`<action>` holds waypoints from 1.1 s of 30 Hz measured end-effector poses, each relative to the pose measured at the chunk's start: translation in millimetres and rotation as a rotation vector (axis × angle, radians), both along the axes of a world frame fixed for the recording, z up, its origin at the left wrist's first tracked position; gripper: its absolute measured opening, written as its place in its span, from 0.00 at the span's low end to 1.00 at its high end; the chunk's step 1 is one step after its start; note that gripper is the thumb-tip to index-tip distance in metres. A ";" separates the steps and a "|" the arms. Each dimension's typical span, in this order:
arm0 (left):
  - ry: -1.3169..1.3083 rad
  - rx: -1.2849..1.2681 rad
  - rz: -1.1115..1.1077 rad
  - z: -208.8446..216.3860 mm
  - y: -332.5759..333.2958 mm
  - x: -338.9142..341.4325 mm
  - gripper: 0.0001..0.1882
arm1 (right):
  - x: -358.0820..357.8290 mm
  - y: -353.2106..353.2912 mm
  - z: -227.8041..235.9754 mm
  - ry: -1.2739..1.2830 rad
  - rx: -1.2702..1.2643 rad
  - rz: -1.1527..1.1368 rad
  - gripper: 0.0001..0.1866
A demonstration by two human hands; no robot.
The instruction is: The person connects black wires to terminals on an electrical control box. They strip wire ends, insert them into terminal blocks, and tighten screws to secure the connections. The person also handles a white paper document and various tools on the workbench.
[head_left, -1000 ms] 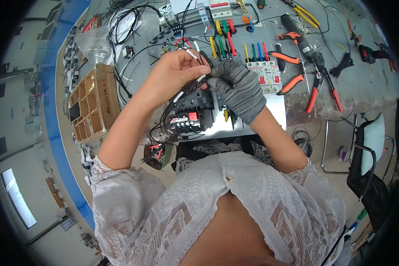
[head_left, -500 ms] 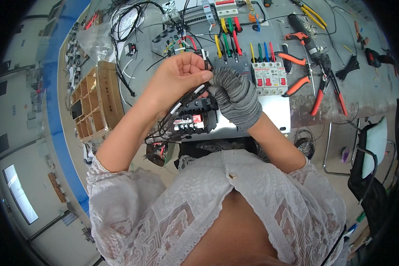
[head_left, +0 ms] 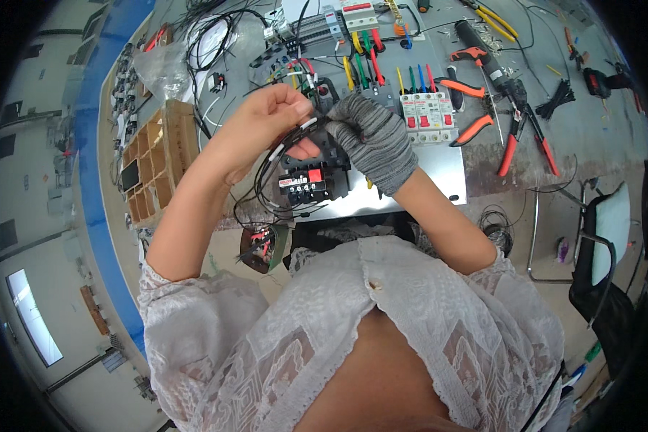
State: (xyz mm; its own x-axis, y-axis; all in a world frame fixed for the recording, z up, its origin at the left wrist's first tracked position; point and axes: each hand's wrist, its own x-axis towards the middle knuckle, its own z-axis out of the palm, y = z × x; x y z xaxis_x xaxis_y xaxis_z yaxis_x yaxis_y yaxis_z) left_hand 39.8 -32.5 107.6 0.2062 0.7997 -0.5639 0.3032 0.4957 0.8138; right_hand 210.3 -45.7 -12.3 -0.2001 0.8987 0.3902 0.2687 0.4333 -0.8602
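Observation:
My left hand point(head_left: 272, 119), bare, pinches a bundle of thin black wires point(head_left: 272, 164) with white marker sleeves; its fingers are closed. Opposite it is my right hand point(head_left: 376, 142) in a grey knitted glove. Its fingertips are drawn together at the wire end between both hands, though the exact grip is partly hidden. Just below hangs a black electrical relay block point(head_left: 304, 186) with a red part and several screw terminals, close to the left fingers. A small yellow piece point(head_left: 369, 183) shows under the gloved palm. Beneath lies a pale metal plate point(head_left: 410, 189).
Circuit breakers point(head_left: 429, 117) with coloured leads stand right of the glove. Beyond are orange-handled pliers point(head_left: 474, 131), a red-handled crimping tool point(head_left: 509, 155) and a black cable bundle point(head_left: 556, 99). A divided cardboard box point(head_left: 182, 137) stands left; a small bin point(head_left: 265, 246) sits below the bench edge.
Both hands have moved slightly left and toward me, with the wires. A gap has opened between the left fingertips and the glove, and more of the relay block shows.

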 end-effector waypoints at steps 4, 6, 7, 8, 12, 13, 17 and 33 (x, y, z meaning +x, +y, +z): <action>0.075 0.006 -0.035 9.4 -8.7 -1.0 0.11 | -0.2 -1.3 8.1 -0.002 0.007 -0.009 0.08; 0.160 0.077 -0.120 8.2 -9.4 -2.2 0.09 | -2.5 -4.1 5.6 0.033 0.037 -0.002 0.08; 0.191 0.079 -0.108 11.3 -9.6 1.3 0.06 | -2.9 -4.3 5.0 0.031 0.051 -0.004 0.08; 0.205 0.090 -0.135 11.5 -9.9 1.5 0.06 | -3.2 -4.4 4.3 0.029 0.064 -0.006 0.08; 0.266 0.204 -0.272 8.4 -4.3 -2.6 0.04 | -4.5 -3.3 1.7 0.032 0.056 0.000 0.09; 0.284 0.248 -0.311 7.3 -3.9 -3.5 0.04 | -4.7 -3.4 1.7 0.029 0.066 -0.008 0.09; 0.385 0.373 -0.379 8.6 -7.8 -4.1 0.04 | -5.6 -4.6 5.2 0.023 0.082 -0.019 0.09; 0.457 0.487 -0.384 16.7 -12.5 -6.3 0.04 | -5.4 1.1 -3.2 0.079 0.076 0.011 0.08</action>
